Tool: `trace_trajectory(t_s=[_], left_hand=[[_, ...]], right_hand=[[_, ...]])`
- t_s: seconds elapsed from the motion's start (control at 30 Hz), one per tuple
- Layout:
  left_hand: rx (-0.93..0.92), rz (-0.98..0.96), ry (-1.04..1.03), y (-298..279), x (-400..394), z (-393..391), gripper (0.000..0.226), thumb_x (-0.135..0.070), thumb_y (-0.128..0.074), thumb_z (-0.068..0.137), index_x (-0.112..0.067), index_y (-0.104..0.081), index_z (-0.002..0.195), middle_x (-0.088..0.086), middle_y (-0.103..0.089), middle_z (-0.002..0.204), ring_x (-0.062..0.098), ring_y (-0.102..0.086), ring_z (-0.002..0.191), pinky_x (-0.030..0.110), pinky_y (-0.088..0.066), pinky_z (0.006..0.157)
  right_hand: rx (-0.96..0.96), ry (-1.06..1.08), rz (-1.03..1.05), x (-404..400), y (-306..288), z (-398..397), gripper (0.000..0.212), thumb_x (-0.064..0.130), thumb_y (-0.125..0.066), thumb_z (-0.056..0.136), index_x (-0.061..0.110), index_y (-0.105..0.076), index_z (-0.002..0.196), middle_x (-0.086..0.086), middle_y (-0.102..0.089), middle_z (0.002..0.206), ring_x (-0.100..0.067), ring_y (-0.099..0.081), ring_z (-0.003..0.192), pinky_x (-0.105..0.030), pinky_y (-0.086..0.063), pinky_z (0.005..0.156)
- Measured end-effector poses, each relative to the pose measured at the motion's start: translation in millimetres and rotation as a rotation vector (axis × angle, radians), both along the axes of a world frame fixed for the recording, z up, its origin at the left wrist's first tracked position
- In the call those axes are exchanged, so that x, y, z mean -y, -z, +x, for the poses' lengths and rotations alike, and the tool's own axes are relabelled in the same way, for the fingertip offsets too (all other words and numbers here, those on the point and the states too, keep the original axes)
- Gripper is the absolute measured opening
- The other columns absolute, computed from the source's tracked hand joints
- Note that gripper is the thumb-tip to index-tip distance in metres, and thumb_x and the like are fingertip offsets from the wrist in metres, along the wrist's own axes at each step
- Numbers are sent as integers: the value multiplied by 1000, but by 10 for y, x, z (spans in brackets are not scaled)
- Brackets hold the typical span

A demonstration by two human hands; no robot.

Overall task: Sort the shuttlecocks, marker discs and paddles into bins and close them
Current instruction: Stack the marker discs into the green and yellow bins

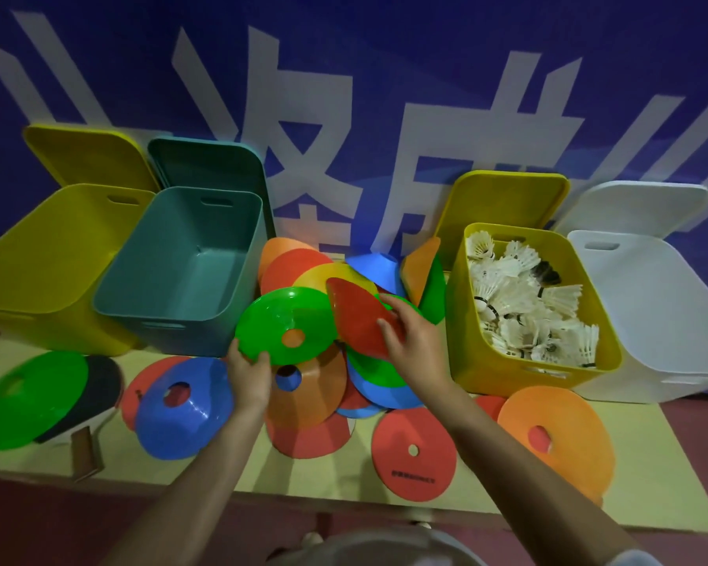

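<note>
A pile of coloured marker discs lies on the mat between the bins. My left hand grips the near rim of a green disc, lifted above the pile. My right hand holds a red disc, tilted on edge beside the green one. An open teal bin stands empty to the left. A yellow bin on the right is full of white shuttlecocks. A black paddle lies at the left, partly under another green disc.
An empty yellow bin stands far left and a white bin far right. Four lids lean on the blue banner wall behind the bins. Loose blue, red and orange discs lie along the near mat.
</note>
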State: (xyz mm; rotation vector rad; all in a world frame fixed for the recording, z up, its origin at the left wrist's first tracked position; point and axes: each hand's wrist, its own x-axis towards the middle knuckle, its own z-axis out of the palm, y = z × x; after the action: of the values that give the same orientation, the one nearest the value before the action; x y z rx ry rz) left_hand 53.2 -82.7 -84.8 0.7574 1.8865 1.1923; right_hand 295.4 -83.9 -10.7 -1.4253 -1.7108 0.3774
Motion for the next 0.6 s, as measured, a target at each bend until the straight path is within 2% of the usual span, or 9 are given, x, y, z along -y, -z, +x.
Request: trace_trajectory(t_s=[0.07,0.17,0.23,0.3,0.37,0.43,0.5,0.53,0.6], left_hand=[[51,16,-35,-15,-47,-91,66,-2,-52,90,-12,-24,149,17,-54,131,36,-57,114,52,-47,96],[147,5,-14,-34,-117,-190,64,-1,-47,94,-15,-21,151,16,-56,125,35,-61,105,45,-52,87],[205,0,27,-18,-160,-226,62,2,-45,94,-15,-24,150,19,-54,128,35,-60,108,42,-52,86],[214,0,61,1,-177,-252,58,4,-44,93,-13,-31,147,19,-55,128,31,-61,105,40,-52,84],[230,2,80,0,-176,-264,52,6,-43,93,-11,-38,143,17,-55,124,28,-60,101,38,-52,84],[264,8,105,16,-174,-272,50,7,-43,93,-9,-40,141,17,-55,125,28,-59,100,39,-52,84],[290,7,152,0,-170,-276,50,7,-42,93,-8,-41,140,17,-54,125,28,-60,101,40,-52,85],[299,6,169,17,-184,-288,50,7,-41,94,-8,-40,141,17,-54,126,28,-60,101,40,-52,85],[312,9,189,23,-211,-307,50,5,-41,94,-9,-38,142,16,-53,127,28,-59,102,40,-52,85]], right_hand=[[126,-49,142,15,-87,33,29,30,-53,92,15,-67,112,-2,-72,102,-22,-68,89,-36,-54,73],[231,-74,286,83,-68,101,16,25,-58,89,18,-71,95,3,-69,91,-21,-64,90,-31,-43,80],[241,-5,314,177,86,167,11,23,-62,86,21,-72,91,4,-66,98,-21,-57,104,-33,-38,90],[205,138,242,264,297,229,11,26,-65,85,25,-75,90,-1,-61,113,-23,-48,116,-35,-35,98],[69,281,70,315,476,247,12,21,-70,85,29,-75,92,-4,-54,122,-24,-43,121,-33,-36,100],[-195,330,-141,318,583,238,20,14,-69,86,32,-72,94,-4,-51,123,-16,-48,117,-21,-41,96],[-417,314,-256,292,603,189,23,9,-62,91,30,-67,101,-9,-57,121,0,-57,97,-10,-46,81],[-529,309,-281,266,615,160,25,7,-56,95,26,-65,108,-12,-60,121,-1,-59,89,-14,-51,75],[-786,332,-333,195,618,91,29,7,-44,100,12,-56,126,-12,-58,125,-15,-62,93,-19,-55,71]])
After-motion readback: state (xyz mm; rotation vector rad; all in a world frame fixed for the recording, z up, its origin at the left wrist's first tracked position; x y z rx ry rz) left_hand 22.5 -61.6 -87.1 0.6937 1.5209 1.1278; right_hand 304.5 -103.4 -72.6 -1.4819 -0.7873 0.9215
